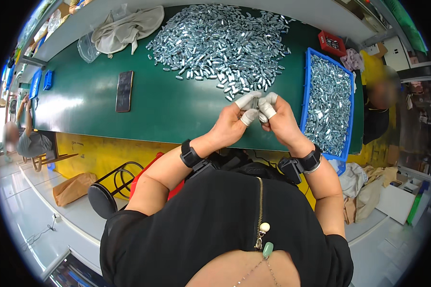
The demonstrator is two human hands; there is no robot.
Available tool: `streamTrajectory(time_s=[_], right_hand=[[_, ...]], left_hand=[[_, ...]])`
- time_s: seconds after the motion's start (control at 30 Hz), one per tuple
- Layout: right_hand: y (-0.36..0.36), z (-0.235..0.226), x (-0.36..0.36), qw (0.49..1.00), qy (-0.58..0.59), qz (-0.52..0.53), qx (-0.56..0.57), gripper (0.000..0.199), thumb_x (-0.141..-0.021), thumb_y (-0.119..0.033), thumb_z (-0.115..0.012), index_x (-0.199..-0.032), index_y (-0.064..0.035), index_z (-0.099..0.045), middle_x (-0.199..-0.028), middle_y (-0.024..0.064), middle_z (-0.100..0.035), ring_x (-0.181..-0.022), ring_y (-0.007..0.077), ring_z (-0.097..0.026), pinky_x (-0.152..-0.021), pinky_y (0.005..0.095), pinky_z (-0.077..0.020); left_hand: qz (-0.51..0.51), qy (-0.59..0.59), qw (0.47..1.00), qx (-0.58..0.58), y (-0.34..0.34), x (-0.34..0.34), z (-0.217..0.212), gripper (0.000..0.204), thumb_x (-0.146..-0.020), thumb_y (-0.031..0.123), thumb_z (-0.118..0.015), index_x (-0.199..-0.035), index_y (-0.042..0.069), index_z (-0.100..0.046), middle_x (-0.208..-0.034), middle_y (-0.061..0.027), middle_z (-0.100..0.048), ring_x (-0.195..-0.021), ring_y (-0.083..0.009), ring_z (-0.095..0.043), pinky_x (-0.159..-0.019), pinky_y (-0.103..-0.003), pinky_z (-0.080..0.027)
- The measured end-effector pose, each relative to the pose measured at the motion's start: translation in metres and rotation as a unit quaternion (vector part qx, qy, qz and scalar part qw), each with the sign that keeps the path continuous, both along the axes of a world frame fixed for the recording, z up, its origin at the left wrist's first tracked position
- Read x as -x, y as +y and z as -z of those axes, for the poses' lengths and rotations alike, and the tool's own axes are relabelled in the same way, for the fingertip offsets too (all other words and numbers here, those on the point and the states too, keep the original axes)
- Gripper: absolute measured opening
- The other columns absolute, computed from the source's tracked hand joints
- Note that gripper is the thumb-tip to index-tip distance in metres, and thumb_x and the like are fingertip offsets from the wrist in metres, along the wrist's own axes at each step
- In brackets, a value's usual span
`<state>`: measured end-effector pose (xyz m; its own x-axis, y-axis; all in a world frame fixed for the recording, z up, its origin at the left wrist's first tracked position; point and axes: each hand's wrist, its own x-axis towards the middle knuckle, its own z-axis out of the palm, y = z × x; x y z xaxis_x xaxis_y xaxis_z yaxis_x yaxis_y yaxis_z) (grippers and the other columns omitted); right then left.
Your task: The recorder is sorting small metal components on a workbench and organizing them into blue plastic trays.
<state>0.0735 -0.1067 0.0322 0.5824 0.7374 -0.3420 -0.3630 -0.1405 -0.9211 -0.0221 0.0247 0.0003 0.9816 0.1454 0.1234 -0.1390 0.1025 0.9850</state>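
Observation:
My left hand [228, 125] and my right hand [283, 120] meet over the near part of the green table [177, 115]. White finger cots cover several fingertips on both. Between the pinched fingertips is a small shiny metal piece [255, 103], mostly hidden by the fingers. Just beyond my hands spreads a large pile of small, elongated silvery metal pieces [220, 43]. To the right of my right hand stands a blue crate [305, 95] filled with similar metal pieces [326, 105].
A dark phone [124, 91] lies left on the table, with a grey cloth [127, 28] behind it. At the far right sits a red bin [332, 44]. One person [31, 141] is at the far left, another [380, 95] beyond the crate. A black stool [103, 201] stands below.

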Motion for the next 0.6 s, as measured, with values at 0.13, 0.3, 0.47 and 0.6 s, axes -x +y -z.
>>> streamTrajectory(time_s=[0.13,0.3,0.47,0.6], right_hand=[[-0.014,0.009,0.008,0.966,-0.253,0.011,0.054,0.013,-0.090,-0.016,-0.052,-0.089,-0.0026,-0.052,-0.071,0.0049,-0.054,-0.060,0.0104,-0.051,-0.053,0.0241,-0.0413],[-0.047,0.007,-0.012,0.838,-0.541,0.024,0.070,0.010,-0.088,-0.011,-0.052,-0.087,-0.0013,-0.052,-0.075,0.0081,-0.056,-0.069,0.0161,-0.056,-0.064,0.0286,-0.0450],[-0.096,0.027,-0.085,0.824,-0.489,0.118,0.259,0.010,-0.087,-0.011,-0.053,-0.092,-0.0028,-0.056,-0.085,0.0120,-0.060,-0.072,0.0224,-0.058,-0.067,0.0291,-0.0461],[-0.091,0.066,-0.096,0.768,-0.587,0.078,0.244,0.014,-0.082,-0.013,-0.057,-0.090,-0.0035,-0.061,-0.085,0.0143,-0.062,-0.076,0.0291,-0.060,-0.071,0.0349,-0.0474]], left_hand=[[0.064,0.099,0.983,0.141,-0.006,-0.006,0.006,0.039,-0.093,0.026,-0.047,-0.123,0.001,-0.043,-0.087,-0.0032,-0.054,-0.067,-0.0090,-0.048,-0.062,-0.023,-0.042],[0.028,0.228,0.933,0.277,0.004,-0.014,0.032,0.038,-0.094,0.032,-0.042,-0.115,0.001,-0.047,-0.078,-0.0032,-0.052,-0.061,-0.0093,-0.045,-0.057,-0.022,-0.040],[-0.132,0.292,0.929,0.183,0.046,0.024,0.048,0.032,-0.095,0.020,-0.041,-0.120,0.000,-0.042,-0.083,-0.0063,-0.055,-0.064,-0.0099,-0.050,-0.060,-0.022,-0.044],[-0.183,0.320,0.914,0.170,0.042,0.032,0.043,0.033,-0.094,0.014,-0.041,-0.124,0.000,-0.037,-0.089,-0.0080,-0.056,-0.067,-0.0094,-0.051,-0.062,-0.022,-0.045]])
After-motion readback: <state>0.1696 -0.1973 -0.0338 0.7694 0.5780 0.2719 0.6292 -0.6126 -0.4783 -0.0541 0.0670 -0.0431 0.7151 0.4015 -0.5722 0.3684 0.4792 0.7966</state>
